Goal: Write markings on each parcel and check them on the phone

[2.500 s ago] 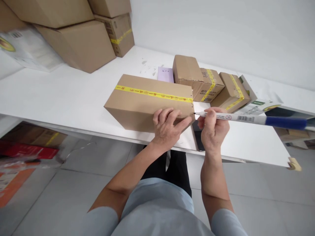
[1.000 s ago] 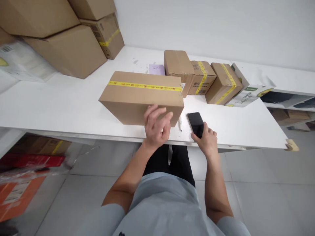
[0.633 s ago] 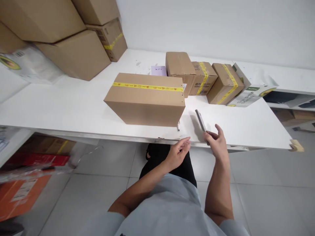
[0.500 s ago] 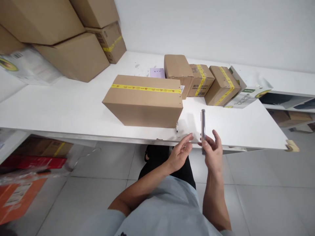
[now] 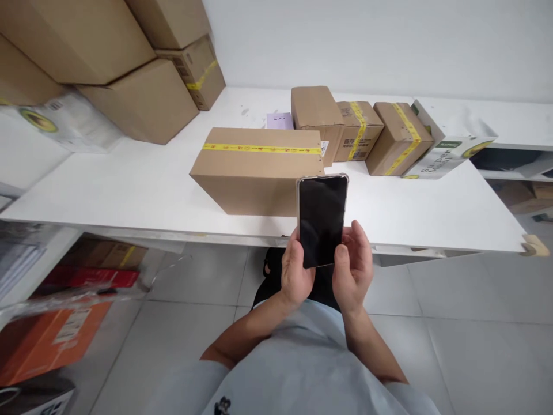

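Observation:
A smartphone (image 5: 322,216) with a dark screen and a clear case is held upright, its screen facing me. My left hand (image 5: 297,274) is closed on its lower left side, thumb along the edge. On the other side my right hand (image 5: 353,271) grips the lower right edge, thumb at the front and the other fingers partly behind. Just beyond the phone, a brown cardboard box (image 5: 259,193) with yellow printed tape lies on the white table (image 5: 151,190); the phone hides its right front corner.
Several smaller boxes (image 5: 317,106) stand along the back, beside a white carton (image 5: 449,155) with an avocado picture. A lilac paper (image 5: 279,121) lies near them. Large boxes (image 5: 142,104) are stacked at the left. Below are shelves and an orange box (image 5: 52,340).
The phone has turned from edge-on to screen facing me and moved left. My left hand, free before, has closed on it. The view has shifted slightly.

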The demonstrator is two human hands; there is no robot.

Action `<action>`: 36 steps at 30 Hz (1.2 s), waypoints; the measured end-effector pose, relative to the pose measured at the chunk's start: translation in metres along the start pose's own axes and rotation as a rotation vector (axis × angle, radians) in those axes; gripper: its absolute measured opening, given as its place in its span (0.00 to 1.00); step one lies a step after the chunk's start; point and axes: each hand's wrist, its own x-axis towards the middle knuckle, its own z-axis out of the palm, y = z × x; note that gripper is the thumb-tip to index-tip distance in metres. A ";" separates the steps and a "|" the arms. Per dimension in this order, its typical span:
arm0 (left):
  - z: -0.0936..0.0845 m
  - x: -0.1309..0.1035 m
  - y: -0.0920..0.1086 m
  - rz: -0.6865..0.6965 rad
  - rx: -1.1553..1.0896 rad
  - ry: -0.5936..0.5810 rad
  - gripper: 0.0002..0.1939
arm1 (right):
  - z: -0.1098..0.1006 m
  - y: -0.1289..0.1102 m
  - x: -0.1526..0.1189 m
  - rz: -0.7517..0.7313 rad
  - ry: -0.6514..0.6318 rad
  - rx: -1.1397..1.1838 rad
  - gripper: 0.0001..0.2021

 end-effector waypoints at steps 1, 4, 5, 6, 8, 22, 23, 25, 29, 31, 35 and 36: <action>0.001 0.001 0.004 -0.003 -0.021 0.004 0.25 | 0.002 -0.002 0.002 0.022 0.002 0.020 0.21; 0.004 0.002 0.012 -0.050 -0.047 0.008 0.24 | 0.010 -0.008 0.008 0.067 0.020 0.062 0.16; 0.005 0.002 0.013 -0.063 -0.045 0.011 0.24 | 0.012 -0.009 0.009 0.069 0.037 0.067 0.15; 0.006 0.002 0.014 -0.068 -0.040 0.014 0.24 | 0.015 -0.010 0.009 0.066 0.057 0.067 0.15; 0.007 0.002 0.014 -0.069 -0.033 0.019 0.25 | 0.018 -0.010 0.010 0.050 0.086 0.059 0.13; 0.010 0.006 0.020 -0.087 -0.043 -0.013 0.24 | 0.019 -0.015 0.017 0.067 0.002 0.164 0.13; 0.010 0.006 0.021 -0.090 -0.047 -0.020 0.23 | 0.019 -0.015 0.017 0.063 -0.002 0.172 0.13; 0.010 0.007 0.022 -0.100 -0.048 -0.026 0.23 | 0.020 -0.015 0.018 0.059 -0.013 0.172 0.13; 0.010 0.009 0.023 -0.116 -0.032 -0.017 0.25 | 0.020 -0.016 0.022 0.070 -0.043 0.151 0.15; 0.010 0.010 0.023 -0.122 -0.028 -0.006 0.26 | 0.020 -0.017 0.025 0.071 -0.049 0.151 0.15; 0.010 0.013 0.023 -0.128 -0.029 -0.010 0.26 | 0.022 -0.019 0.028 0.071 -0.060 0.141 0.15; 0.009 0.014 0.023 -0.131 -0.031 -0.014 0.26 | 0.022 -0.019 0.028 0.069 -0.066 0.136 0.15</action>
